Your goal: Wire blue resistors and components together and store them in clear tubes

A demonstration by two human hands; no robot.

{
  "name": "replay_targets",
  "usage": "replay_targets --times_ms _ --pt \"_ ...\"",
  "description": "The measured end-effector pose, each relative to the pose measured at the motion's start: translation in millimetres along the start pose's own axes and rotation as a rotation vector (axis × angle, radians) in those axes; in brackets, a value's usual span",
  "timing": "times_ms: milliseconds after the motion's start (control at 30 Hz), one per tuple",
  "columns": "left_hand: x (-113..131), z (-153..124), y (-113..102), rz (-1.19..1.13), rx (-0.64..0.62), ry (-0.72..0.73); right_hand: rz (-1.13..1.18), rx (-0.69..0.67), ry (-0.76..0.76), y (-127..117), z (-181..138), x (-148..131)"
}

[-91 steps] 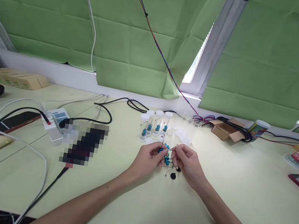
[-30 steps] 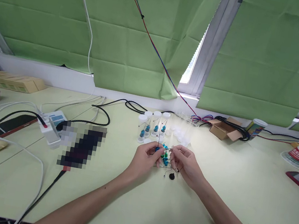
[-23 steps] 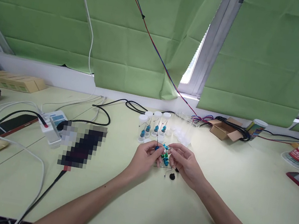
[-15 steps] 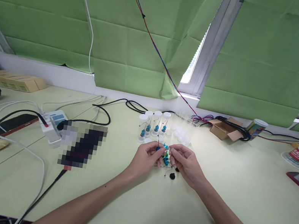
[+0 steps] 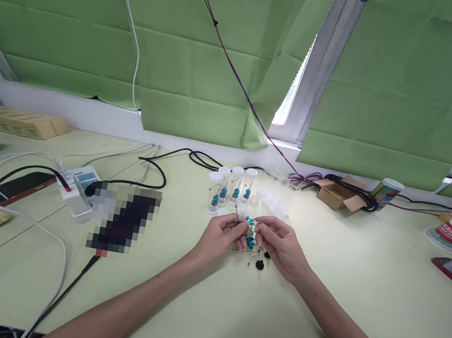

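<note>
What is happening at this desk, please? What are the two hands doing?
A person works with both hands low over a pale green table. The left hand pinches a small blue part with a thin wire sticking up. The right hand has its fingertips pinched together right beside it; what they grip is too small to tell. More blue parts lie between the hands, and four capped clear tubes stand just behind.

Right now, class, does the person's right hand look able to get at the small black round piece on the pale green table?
Probably yes. The small black round piece lies bare just beside the right hand, nothing between, though its fingers pinch a small blue wire-legged component.
</note>
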State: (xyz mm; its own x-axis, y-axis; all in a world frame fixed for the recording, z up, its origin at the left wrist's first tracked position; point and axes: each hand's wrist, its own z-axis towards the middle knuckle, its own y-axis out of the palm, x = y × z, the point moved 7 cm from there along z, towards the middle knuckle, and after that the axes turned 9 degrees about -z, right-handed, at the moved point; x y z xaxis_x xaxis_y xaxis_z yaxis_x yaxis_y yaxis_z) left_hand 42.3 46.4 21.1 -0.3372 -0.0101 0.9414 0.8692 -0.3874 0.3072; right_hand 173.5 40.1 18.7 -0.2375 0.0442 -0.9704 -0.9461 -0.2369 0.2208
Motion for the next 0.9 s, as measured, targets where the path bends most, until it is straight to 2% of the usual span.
replay_targets --times_ms 167,567,900 --pt "1 0 0 0.038 0.001 0.014 -0.001 -0.008 -0.002 0 0 1" --pt "9 -8 4 0.38 0.034 0.133 -0.02 -0.016 -0.011 -6 3 7" --pt "11 -10 5 0.461 0.034 0.19 0.024 -0.031 0.022 -6 5 12"
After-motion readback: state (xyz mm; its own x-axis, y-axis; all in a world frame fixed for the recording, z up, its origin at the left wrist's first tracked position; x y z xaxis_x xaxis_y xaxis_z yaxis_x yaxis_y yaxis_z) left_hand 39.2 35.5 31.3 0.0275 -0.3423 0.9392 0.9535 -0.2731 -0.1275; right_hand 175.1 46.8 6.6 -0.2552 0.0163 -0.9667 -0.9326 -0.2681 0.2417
